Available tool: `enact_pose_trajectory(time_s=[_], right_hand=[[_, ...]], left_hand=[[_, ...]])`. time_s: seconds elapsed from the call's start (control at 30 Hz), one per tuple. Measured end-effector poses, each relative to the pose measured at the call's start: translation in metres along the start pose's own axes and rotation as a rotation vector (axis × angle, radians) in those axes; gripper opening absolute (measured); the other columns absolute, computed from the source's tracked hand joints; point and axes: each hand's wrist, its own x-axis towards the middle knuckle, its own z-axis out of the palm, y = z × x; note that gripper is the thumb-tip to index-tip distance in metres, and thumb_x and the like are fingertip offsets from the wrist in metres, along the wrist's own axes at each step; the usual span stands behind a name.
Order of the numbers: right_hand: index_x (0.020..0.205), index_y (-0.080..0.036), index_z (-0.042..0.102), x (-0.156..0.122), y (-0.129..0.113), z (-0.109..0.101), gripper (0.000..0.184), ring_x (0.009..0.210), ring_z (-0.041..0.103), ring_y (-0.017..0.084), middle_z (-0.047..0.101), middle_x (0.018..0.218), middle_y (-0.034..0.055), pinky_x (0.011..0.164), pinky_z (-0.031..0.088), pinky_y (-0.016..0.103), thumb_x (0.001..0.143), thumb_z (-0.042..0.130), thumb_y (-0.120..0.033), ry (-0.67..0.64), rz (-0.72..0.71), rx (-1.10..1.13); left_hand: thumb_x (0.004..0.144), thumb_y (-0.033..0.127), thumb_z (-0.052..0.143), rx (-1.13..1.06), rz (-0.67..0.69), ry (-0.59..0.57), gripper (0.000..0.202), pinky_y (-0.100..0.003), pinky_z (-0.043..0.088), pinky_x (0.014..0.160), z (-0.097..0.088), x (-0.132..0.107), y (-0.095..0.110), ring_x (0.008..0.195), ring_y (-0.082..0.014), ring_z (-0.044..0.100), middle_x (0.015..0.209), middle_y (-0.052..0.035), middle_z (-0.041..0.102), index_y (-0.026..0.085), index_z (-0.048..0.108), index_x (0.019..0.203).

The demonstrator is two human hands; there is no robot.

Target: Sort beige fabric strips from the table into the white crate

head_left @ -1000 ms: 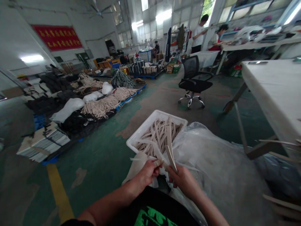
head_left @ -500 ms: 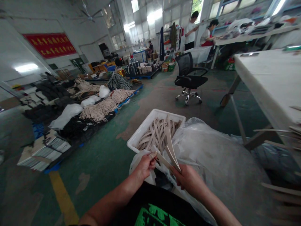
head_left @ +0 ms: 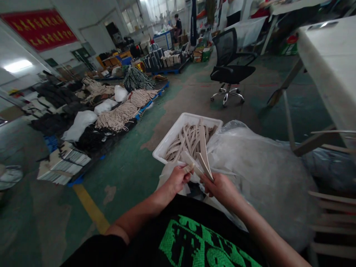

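"How are the two hands set?"

"The left hand (head_left: 179, 179) is pinched closed, thumb against curled fingers, on one pale strip (head_left: 198, 170) that slants across towards the right hand (head_left: 220, 188). That one is wrapped closed around beige strips (head_left: 203, 142). Two ends stick up past it, one long and one short; I can't tell whether they are two pieces or one folded."

"And the other strips?"

"A heap of strips (head_left: 178, 144) lies in one white tray (head_left: 159, 148), just beyond both hands, too tangled to count."

"What else is close?"

"One large spread of clear plastic (head_left: 261, 174), beside the right hand. Farther to its right, one white bench (head_left: 330, 48)."

"And well away?"

"One black office chair (head_left: 233, 72), ahead and slightly right of the hands. Off to their left, three white bundles (head_left: 79, 124) and one stack of pale boards (head_left: 63, 163)."
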Motion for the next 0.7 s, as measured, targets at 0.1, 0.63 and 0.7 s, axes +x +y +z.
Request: enact_pose_trajectory(time_s=[0.1,0.63,0.7], right_hand=[[0.074,-0.019,0.065,0.004,-0.003,-0.003,0.049,0.051,0.064,0.016,0.068,0.058,0.0041,0.053,0.046,0.024,0.094,0.042,-0.057,0.001,-0.012,0.061],[0.082,-0.016,0.070,-0.002,0.006,-0.003,0.053,0.050,0.062,0.015,0.070,0.064,0.0046,0.049,0.045,0.023,0.092,0.046,-0.063,-0.172,-0.044,0.175],[0.080,-0.017,0.069,-0.002,0.006,-0.002,0.054,0.046,0.060,0.014,0.068,0.060,0.0040,0.047,0.044,0.024,0.092,0.044,-0.063,-0.162,-0.018,0.158]], left_hand=[[0.046,0.058,0.089,-0.013,0.012,-0.029,0.057,-0.022,0.015,0.041,0.005,0.002,-0.005,0.041,-0.0021,0.032,0.055,0.0028,0.052,0.013,0.060,0.065],[0.049,0.061,0.088,0.080,0.041,-0.032,0.058,-0.022,0.012,0.042,-0.006,0.003,0.000,0.041,-0.0016,0.031,0.054,0.0038,0.050,0.014,0.057,0.062],[0.049,0.062,0.087,0.107,0.029,-0.053,0.058,-0.022,0.012,0.041,-0.007,0.001,0.000,0.040,-0.0020,0.030,0.053,0.0038,0.049,0.014,0.056,0.061]])
